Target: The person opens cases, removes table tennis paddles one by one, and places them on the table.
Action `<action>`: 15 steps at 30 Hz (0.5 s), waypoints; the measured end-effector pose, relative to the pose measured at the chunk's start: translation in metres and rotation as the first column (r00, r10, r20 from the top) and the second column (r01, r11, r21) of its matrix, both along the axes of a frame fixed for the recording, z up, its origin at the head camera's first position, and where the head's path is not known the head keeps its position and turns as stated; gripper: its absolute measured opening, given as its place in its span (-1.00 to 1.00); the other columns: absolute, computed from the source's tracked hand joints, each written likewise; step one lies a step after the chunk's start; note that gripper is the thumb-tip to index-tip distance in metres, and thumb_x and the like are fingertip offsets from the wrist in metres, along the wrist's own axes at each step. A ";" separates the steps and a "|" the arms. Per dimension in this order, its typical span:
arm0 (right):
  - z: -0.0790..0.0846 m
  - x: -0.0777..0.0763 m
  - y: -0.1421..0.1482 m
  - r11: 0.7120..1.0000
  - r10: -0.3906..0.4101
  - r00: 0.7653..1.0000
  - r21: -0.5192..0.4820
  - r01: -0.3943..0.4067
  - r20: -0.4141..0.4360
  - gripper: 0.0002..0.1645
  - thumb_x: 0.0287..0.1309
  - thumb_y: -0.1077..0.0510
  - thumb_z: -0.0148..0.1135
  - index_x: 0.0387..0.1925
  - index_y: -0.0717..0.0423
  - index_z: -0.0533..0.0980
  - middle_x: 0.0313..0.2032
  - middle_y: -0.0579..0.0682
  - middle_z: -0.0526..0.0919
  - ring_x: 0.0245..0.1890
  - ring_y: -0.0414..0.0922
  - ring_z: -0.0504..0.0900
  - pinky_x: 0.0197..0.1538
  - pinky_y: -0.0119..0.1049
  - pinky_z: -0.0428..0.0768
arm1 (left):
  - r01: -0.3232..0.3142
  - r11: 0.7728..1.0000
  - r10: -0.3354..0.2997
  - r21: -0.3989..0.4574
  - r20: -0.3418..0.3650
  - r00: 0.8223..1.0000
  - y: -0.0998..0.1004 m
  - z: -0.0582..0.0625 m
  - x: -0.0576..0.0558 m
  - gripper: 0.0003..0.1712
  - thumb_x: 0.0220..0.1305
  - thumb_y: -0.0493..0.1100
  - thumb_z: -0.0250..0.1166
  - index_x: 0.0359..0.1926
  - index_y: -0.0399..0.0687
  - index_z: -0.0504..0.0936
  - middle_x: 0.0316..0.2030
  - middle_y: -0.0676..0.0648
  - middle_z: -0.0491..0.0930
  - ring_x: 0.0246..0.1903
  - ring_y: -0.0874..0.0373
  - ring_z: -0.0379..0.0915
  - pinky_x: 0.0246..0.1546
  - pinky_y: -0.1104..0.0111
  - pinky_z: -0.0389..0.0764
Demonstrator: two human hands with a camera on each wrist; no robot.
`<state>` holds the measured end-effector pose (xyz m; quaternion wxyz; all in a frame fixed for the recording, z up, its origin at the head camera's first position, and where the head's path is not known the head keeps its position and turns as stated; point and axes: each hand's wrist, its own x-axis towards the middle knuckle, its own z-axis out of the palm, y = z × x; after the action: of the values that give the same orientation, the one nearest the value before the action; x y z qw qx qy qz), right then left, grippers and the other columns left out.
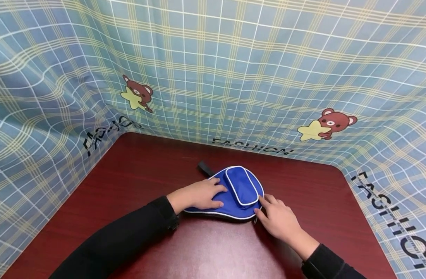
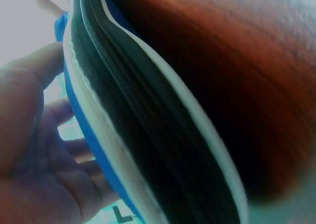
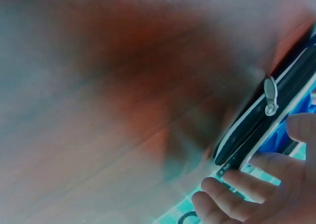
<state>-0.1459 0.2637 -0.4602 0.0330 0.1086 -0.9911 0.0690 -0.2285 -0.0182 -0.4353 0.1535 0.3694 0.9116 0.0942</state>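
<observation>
A blue paddle-shaped case [image 1: 228,201] with white piping lies flat on the table, its rounded end to the right. A raised zipped pocket [image 1: 241,185] sits on its upper face. My left hand [image 1: 201,194] rests on the narrower left part, fingers spread across the fabric. At the rounded right edge is my right hand [image 1: 282,219], thumb and index fingertips against the case beside the pocket's lower corner. The dark side band [image 2: 143,120] with its zip fills the left wrist view. A metal zipper pull [image 3: 270,95] hangs on that band near the right fingers.
A black strap [image 1: 205,169] sticks out from the case's far left side. The dark red table [image 1: 146,166] is bordered at the back and both sides by a checked curtain [image 1: 213,85] printed with bears and lettering.
</observation>
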 end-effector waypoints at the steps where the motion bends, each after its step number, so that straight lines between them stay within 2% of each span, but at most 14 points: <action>1: 0.000 -0.002 0.000 1.000 -0.003 1.000 -0.002 0.003 0.003 -0.36 0.36 -0.15 0.21 0.32 0.11 0.51 0.28 0.18 0.56 0.18 0.21 0.60 0.06 0.25 0.60 | -0.002 1.000 0.002 -0.011 -0.007 1.000 0.001 0.001 0.002 -0.36 0.43 0.26 0.17 0.45 0.27 0.41 0.53 -0.24 0.21 0.51 -0.20 0.20 0.45 0.01 0.36; 10: 0.001 -0.020 0.002 1.000 0.008 0.999 -0.019 -0.007 0.045 -0.34 0.37 -0.08 0.19 0.38 0.16 0.44 0.39 0.26 0.46 0.27 0.29 0.54 0.18 0.25 0.56 | -0.034 0.996 0.032 -0.077 -0.027 0.999 0.001 0.006 0.019 -0.36 0.46 0.29 0.08 0.50 0.38 0.33 0.53 -0.23 0.21 0.47 -0.24 0.24 0.37 -0.03 0.45; 15: -0.002 -0.031 0.002 0.999 0.037 0.998 -0.004 -0.037 0.050 -0.35 0.40 -0.01 0.17 0.42 0.14 0.39 0.43 0.25 0.42 0.29 0.30 0.53 0.18 0.23 0.57 | -0.065 0.994 0.056 -0.088 -0.103 0.993 0.003 0.003 0.028 -0.33 0.44 0.34 0.07 0.49 0.37 0.35 0.44 -0.25 0.32 0.38 -0.25 0.36 0.20 -0.02 0.58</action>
<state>-0.1769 0.2658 -0.4620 0.0073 0.1252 -0.9894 0.0738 -0.2003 -0.0153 -0.4318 0.1210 0.3384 0.9324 0.0386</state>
